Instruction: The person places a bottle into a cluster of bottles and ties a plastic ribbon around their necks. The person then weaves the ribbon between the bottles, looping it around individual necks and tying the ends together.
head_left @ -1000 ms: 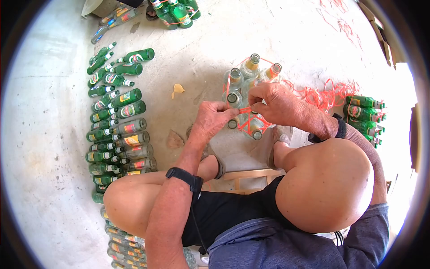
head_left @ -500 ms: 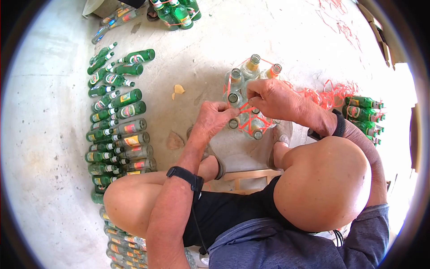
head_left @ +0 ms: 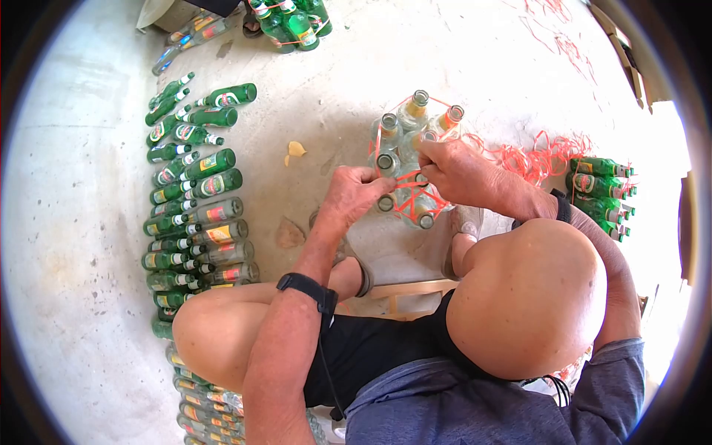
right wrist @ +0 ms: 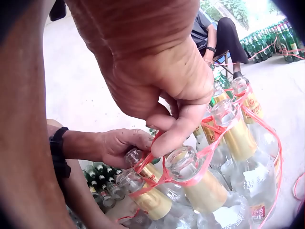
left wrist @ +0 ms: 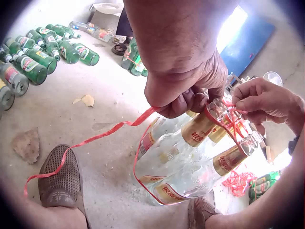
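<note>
Several clear glass bottles [head_left: 389,132] stand upright in a cluster, red plastic strap [head_left: 408,178] looped round their necks and sides. My left hand [head_left: 352,194] pinches the strap at the near left necks; in the left wrist view a loose strap end [left wrist: 97,137] trails from that hand [left wrist: 183,90] toward a shoe. At the right of the cluster my right hand [head_left: 463,170] pinches the strap between thumb and finger. The right wrist view shows the right hand [right wrist: 162,90] above a bottle mouth [right wrist: 183,160], with strap [right wrist: 152,143] between the two hands.
Green and clear bottles [head_left: 215,182] lie in rows at the left. Tied green bottles [head_left: 300,26] stand at the back, others [head_left: 593,185] lie at the right beside tangled red strap [head_left: 538,156]. A seated person [right wrist: 221,40] appears in the right wrist view.
My right hand has shifted slightly right and toward me, uncovering a bottle mouth behind it. The left hand stays at nearly the same spot, still pinching the strap.
</note>
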A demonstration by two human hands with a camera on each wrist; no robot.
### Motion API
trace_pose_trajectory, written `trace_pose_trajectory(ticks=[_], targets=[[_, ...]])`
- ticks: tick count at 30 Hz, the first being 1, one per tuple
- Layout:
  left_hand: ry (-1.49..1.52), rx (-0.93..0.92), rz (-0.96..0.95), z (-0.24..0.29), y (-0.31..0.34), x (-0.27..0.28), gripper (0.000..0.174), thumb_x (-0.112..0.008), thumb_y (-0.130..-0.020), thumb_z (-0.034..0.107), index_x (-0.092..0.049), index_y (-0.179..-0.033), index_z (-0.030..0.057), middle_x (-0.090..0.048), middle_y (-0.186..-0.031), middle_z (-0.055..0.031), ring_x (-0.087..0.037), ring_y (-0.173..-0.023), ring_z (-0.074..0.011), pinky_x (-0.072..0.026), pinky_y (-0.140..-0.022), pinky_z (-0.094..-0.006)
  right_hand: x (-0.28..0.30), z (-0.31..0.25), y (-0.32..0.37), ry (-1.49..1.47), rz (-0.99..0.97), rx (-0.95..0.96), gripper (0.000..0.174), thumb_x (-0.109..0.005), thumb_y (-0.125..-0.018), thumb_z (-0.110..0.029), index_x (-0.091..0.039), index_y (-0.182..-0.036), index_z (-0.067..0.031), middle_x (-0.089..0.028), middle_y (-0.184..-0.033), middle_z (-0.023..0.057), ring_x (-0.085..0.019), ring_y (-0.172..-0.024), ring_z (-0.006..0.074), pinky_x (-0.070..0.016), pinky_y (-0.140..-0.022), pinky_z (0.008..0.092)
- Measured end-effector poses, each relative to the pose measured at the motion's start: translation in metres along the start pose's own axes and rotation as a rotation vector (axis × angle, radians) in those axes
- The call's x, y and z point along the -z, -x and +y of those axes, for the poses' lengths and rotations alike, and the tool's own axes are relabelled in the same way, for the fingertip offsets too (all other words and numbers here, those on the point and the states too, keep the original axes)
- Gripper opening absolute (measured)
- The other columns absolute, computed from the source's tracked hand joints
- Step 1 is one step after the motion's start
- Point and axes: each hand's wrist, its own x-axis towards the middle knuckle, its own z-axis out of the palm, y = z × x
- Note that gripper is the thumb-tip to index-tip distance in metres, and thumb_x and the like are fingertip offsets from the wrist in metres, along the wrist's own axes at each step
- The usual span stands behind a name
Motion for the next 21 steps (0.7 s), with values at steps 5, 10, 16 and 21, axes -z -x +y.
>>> trace_pose_trajectory(ticks=[5, 10, 16, 21], targets=[[-0.014, -0.003, -0.019, 0.004, 0.000, 0.000, 0.028, -0.085, -0.085, 0.023, -0.084, -0.090, -0.0043, -0.071, -0.070, -0.0007, -0.057, -0.067, -0.0058, -0.0479, -0.060, -0.0295, -0.002, 0.008, 0.003, -0.078, -0.013, -0.089, 0.007, -0.060, -0.097, -0.002, -0.066, -0.096, 0.0008, -0.072, -0.081, 0.0179, -0.073, -0.077, 0.0292, -0.0574, -0.069, 0.0434], [-0.021, 0.015, -0.029, 0.006, 0.000, 0.000, 0.029, -0.085, -0.084, 0.024, -0.083, -0.087, -0.0048, -0.071, -0.069, -0.0011, -0.058, -0.065, -0.0058, -0.0477, -0.058, -0.0292, 0.004, 0.000, 0.003, -0.129, -0.099, -0.242, 0.009, -0.062, -0.093, 0.000, -0.070, -0.099, 0.0012, -0.075, -0.083, 0.0146, -0.075, -0.078, 0.0240, -0.0594, -0.072, 0.0402], [-0.030, 0.022, -0.034, 0.009, 0.000, -0.001, 0.030, -0.086, -0.083, 0.025, -0.082, -0.085, -0.0048, -0.071, -0.068, -0.0012, -0.058, -0.064, -0.0058, -0.0479, -0.058, -0.0291, -0.001, 0.009, 0.006, -0.106, -0.071, -0.116, 0.014, -0.064, -0.087, 0.006, -0.069, -0.099, 0.0016, -0.075, -0.084, 0.0149, -0.076, -0.078, 0.0247, -0.0603, -0.073, 0.0390], [-0.021, 0.025, -0.041, 0.004, -0.003, -0.003, 0.029, -0.086, -0.082, 0.025, -0.083, -0.084, -0.0041, -0.071, -0.068, -0.0015, -0.058, -0.064, -0.0058, -0.0480, -0.058, -0.0290, -0.001, 0.008, 0.009, -0.057, -0.041, -0.040, 0.015, -0.064, -0.087, 0.007, -0.069, -0.099, 0.0013, -0.076, -0.085, 0.0154, -0.076, -0.081, 0.0274, -0.0608, -0.074, 0.0384]])
